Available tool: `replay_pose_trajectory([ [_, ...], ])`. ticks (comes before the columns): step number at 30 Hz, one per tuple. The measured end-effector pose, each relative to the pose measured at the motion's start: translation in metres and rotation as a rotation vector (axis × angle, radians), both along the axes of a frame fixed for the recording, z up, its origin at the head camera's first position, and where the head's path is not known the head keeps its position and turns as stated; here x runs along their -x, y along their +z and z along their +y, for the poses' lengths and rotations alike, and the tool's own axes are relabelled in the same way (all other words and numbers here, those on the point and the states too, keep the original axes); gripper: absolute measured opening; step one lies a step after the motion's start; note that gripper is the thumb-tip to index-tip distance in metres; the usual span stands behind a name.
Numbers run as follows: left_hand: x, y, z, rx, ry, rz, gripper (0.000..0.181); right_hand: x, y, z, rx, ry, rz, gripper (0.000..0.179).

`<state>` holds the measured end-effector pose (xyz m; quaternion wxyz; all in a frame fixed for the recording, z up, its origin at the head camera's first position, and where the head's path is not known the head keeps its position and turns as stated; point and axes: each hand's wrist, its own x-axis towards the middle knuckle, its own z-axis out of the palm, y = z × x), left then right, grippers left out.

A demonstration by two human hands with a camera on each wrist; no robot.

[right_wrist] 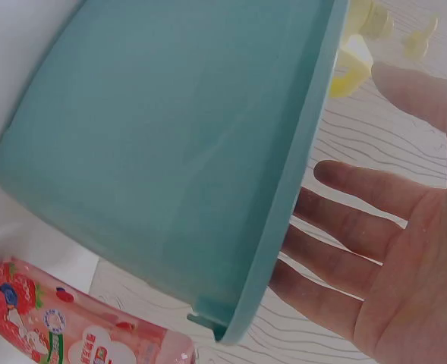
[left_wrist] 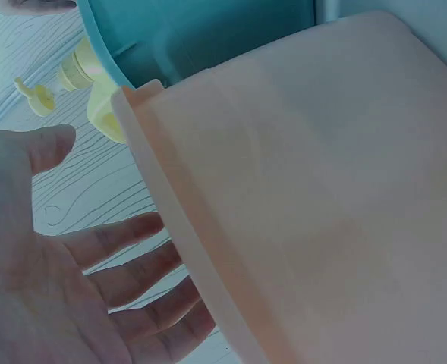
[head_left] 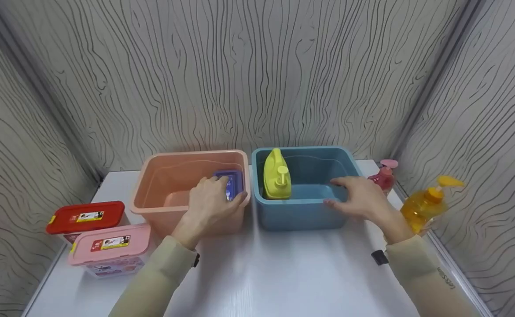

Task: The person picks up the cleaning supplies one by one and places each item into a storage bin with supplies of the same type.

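My left hand (head_left: 211, 198) hovers over the front rim of the peach-pink bin (head_left: 156, 210), fingers spread and loosely bent, holding nothing. Partly hidden behind it, a purple-blue box (head_left: 236, 177) stands inside the bin's right end. The left wrist view has those fingers (left_wrist: 136, 277) reaching past the rim. Over the front right of the blue-green bin (head_left: 301, 215) is my right hand (head_left: 363, 198), its thumb and fingers apart with nothing between them. A yellow pump bottle (head_left: 277, 185) stands at that bin's left end. In the right wrist view the fingers (right_wrist: 344, 254) extend beyond the rim.
Left of the pink bin lie a red-lidded box (head_left: 103, 211) and a pink-lidded box (head_left: 112, 251). To the right stand a red pump bottle (head_left: 384, 178) and an orange-yellow pump bottle (head_left: 420, 209). Wood-grain panels (head_left: 248, 75) enclose the white table (head_left: 257, 273).
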<state>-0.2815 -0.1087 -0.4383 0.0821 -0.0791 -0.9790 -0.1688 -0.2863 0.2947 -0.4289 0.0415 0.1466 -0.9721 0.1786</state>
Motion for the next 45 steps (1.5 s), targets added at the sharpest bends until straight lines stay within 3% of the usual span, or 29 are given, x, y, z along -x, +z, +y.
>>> replay_pose_trajectory([
  [11, 0.002, 0.006, 0.01, 0.005, -0.064, 0.033, 0.073, -0.007, 0.007, 0.013, 0.011, -0.007, 0.053, 0.063],
  [22, 0.003, 0.007, 0.02, -0.003, -0.128, 0.018, 0.078, -0.015, 0.009, 0.031, 0.03, 0.003, 0.079, 0.062],
  [32, 0.007, 0.002, 0.027, 0.011, -0.19, 0.009, 0.086, -0.024, 0.013, 0.047, 0.036, -0.042, 0.073, 0.063],
  [45, 0.012, -0.007, 0.039, -0.003, -0.192, -0.029, 0.102, -0.042, 0.014, 0.069, 0.031, -0.131, 0.056, 0.068],
])
